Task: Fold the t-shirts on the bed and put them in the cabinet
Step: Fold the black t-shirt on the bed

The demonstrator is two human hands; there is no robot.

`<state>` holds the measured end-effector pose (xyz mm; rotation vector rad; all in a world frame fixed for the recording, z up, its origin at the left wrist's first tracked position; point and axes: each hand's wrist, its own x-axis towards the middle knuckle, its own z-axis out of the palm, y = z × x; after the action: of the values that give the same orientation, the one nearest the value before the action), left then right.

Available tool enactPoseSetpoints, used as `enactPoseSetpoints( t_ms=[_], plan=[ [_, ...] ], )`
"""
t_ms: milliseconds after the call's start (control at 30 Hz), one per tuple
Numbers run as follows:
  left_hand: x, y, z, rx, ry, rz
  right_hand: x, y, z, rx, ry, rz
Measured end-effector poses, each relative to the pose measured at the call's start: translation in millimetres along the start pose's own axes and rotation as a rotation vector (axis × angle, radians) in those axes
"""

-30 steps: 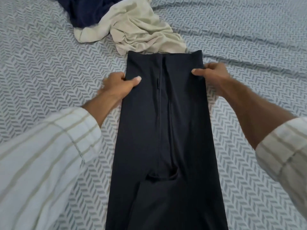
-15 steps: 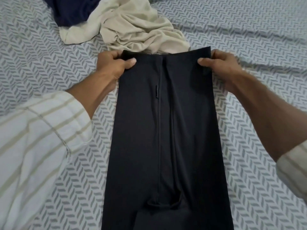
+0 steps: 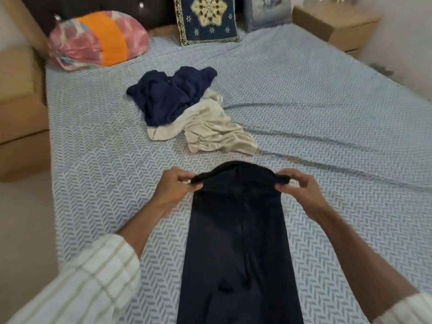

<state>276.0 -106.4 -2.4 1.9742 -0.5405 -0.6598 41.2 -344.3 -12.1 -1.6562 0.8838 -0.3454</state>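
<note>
A: Setting. A bed (image 3: 327, 108) covered by a grey-and-white herringbone sheet fills the view, with a dark headboard at the far end and a wooden nightstand (image 3: 336, 24) past the far right corner. Is any writing legible?

B: None. No brand, label or lettering can be read on any fabric; the frame is slightly blurred.

A: Task item?

B: A black t-shirt (image 3: 238, 242), folded into 1 long narrow strip, lies down the middle of the near half of the bed. Its far end is raised off the sheet. The left hand (image 3: 175, 185) pinches the far-left corner and the right hand (image 3: 299, 190) pinches the far-right corner, each closed on the cloth between thumb and fingers, so the edge between them arches upward.

A: Surrounding objects?

B: 2 unfolded garments lie beyond the hands: a beige t-shirt (image 3: 215, 134) just past the raised edge, apart from it, and a navy t-shirt (image 3: 168, 94) overlapping the beige one's far-left part. Against the headboard stand a pink-and-orange pillow (image 3: 98, 38), a blue patterned cushion (image 3: 205, 19) and a grey cushion (image 3: 266, 12).

A: Edges and free space?

B: The bed's left edge runs beside bare floor and a tan piece of furniture (image 3: 18, 108). Open sheet lies on both sides of the strip, widest to the right. Striped sleeves (image 3: 88, 284) cover both forearms near the camera.
</note>
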Motion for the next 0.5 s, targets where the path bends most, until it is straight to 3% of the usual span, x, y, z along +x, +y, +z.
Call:
enactPoseSetpoints(
  t_ms=[167, 300, 367, 500],
  plan=[
    [-53, -42, 2, 0.041, -0.219, -0.019, -69, 55, -8, -0.301, -0.073, -0.166],
    [-78, -85, -1, 0.231, -0.440, -0.015, -99, 105, -16, -0.503, -0.163, -0.125],
    [-77, -90, -3, 0.167, -0.419, -0.028, -92, 101, -14, -0.370, -0.148, -0.065],
    [-55, -74, 10, -0.058, -0.255, -0.232, -56, 82, 6, -0.292, 0.093, 0.151]
  ],
)
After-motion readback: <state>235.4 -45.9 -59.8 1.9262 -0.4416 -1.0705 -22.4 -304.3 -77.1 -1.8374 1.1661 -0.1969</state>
